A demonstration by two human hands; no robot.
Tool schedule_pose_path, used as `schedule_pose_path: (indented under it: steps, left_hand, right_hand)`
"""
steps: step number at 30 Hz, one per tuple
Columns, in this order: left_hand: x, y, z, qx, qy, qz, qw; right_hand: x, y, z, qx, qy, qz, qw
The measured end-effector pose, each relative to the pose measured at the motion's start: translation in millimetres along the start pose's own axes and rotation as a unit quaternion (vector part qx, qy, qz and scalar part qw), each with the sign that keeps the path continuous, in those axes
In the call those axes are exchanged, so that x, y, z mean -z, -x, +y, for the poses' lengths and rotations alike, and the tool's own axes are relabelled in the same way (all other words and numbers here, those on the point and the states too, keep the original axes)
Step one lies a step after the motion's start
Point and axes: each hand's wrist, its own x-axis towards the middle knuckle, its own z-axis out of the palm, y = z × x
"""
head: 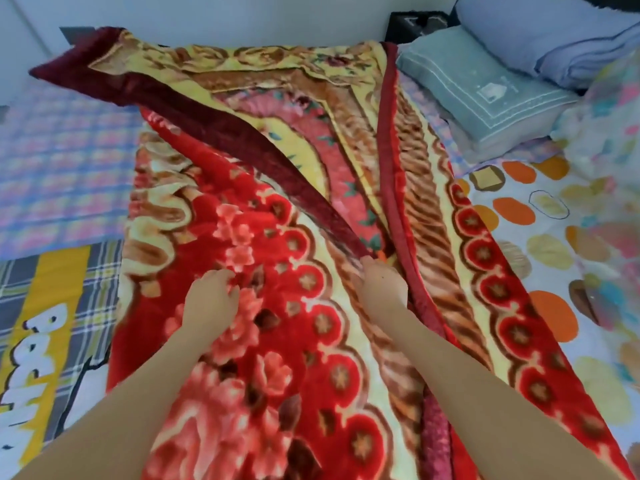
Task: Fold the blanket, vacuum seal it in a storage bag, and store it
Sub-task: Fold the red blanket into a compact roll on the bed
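The blanket point(294, 358) lies lengthwise away from me on the bed point(62, 161); my right hand point(381, 289) clamps its fingers point(367, 263) on the dark red hem point(242, 140), while my left hand point(209, 299) rests beside it, curled, grip not discernible.

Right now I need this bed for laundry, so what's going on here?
A person is folding a red floral blanket on the bed. Their right hand grips the blanket's dark red edge, where a flap lies folded over at a slant. Their left hand rests on the top layer, fingers bent; whether it grips is unclear. The fold is half done, and no storage bag is in view.
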Motion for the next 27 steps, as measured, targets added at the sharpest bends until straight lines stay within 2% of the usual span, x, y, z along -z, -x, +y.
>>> schedule_pose_path:
  steps: [5,10,14,15,18,19,22,24,27]
  left_hand:
    - [-46,-99,-24,-0.030,-0.087,-0.018,0.996]
    - [-69,-181,-38,0.021,-0.255,-0.057,0.965]
    - [-88,-212,-46,0.052,-0.214,-0.096,0.971]
    - [-96,-214,-50,0.058,-0.198,-0.097,0.974]
    - [-116,-219,-63,0.056,-0.173,-0.068,0.981]
    - [-119,-222,-66,0.052,-0.172,-0.058,0.982]
    - [-129,-228,-73,0.039,-0.171,-0.035,0.984]
    - [-136,-229,-77,0.027,-0.173,-0.006,0.985]
    - [-138,-231,-80,0.029,-0.180,-0.011,0.983]
  right_hand:
    - [-35,-110,-26,0.060,0.085,0.046,0.994]
    - [-53,-197,-46,0.073,0.135,0.033,0.988]
    - [-53,-231,-58,0.131,0.162,0.049,0.977]
    - [-47,-241,-53,0.117,0.139,0.064,0.981]
    - [-15,-278,0,-0.001,0.075,0.161,0.984]
    - [-12,-288,22,-0.038,0.071,0.161,0.984]
    - [-47,-294,44,-0.129,0.053,0.052,0.989]
    - [-83,-294,34,-0.148,0.062,0.019,0.987]
    - [-88,-290,22,-0.099,0.188,0.063,0.975]
